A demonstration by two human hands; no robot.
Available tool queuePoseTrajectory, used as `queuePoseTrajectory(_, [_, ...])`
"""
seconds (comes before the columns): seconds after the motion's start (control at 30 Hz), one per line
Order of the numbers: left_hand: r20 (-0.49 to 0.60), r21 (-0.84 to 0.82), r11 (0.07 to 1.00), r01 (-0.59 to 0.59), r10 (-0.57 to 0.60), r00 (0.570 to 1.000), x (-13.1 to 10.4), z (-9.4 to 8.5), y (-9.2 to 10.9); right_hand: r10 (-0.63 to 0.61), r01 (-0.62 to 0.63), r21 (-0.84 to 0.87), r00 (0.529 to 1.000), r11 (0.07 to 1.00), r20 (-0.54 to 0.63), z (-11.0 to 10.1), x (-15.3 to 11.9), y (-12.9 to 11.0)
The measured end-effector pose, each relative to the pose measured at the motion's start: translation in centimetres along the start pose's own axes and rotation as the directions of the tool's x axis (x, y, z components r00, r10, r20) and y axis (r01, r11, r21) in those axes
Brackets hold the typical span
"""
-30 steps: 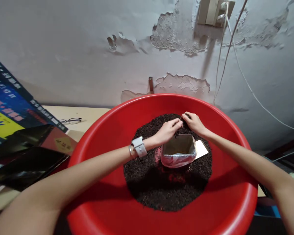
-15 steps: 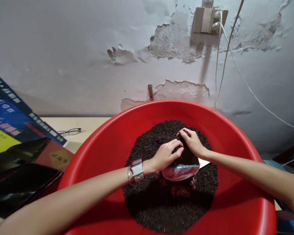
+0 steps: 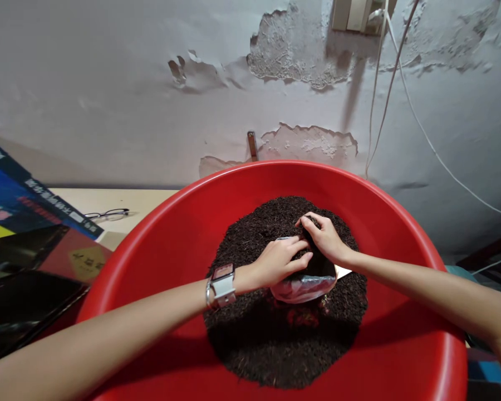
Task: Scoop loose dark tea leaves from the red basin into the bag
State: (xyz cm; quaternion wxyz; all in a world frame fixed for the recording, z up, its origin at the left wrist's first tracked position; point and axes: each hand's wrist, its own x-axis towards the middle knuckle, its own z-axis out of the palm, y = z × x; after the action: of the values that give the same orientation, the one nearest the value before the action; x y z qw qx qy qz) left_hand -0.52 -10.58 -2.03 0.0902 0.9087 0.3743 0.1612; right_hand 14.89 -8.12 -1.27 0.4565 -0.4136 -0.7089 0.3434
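Observation:
Dark, crumbly soil [image 3: 250,234] is heaped in a large red basin [image 3: 175,245]. On the heap stands a plastic-lined bag [image 3: 304,289] with its mouth facing up and soil inside; its front is patterned and shaded. My left hand [image 3: 281,257] reaches over the bag's left side, thumb and fingers apart, fingertips at the soil. At the far right of the mouth, my right hand [image 3: 323,236] curls its thumb and fingers around some soil, with the fingertips partly hidden.
Left of the basin, eyeglasses [image 3: 108,214] lie on a pale tabletop [image 3: 137,199], near a blue printed box [image 3: 33,195] and dark glossy packaging [image 3: 20,301]. Behind are a peeling wall [image 3: 108,100] and hanging white cables [image 3: 417,122]. Something white [image 3: 342,272] lies beside the bag.
The view has shifted slightly, so the basin and bag sit a little higher and further left. Both hands stay at the bag's mouth, and more of its far left plastic edge shows.

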Motion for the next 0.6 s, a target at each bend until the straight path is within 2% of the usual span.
queuePoseTrajectory(0.6, [0.032,-0.035,0.999,-0.018,0.019,0.999,-0.03,0.24,-0.27,-0.030,0.043,-0.144,0.995,0.989,0.092,-0.19,-0.02,0.22])
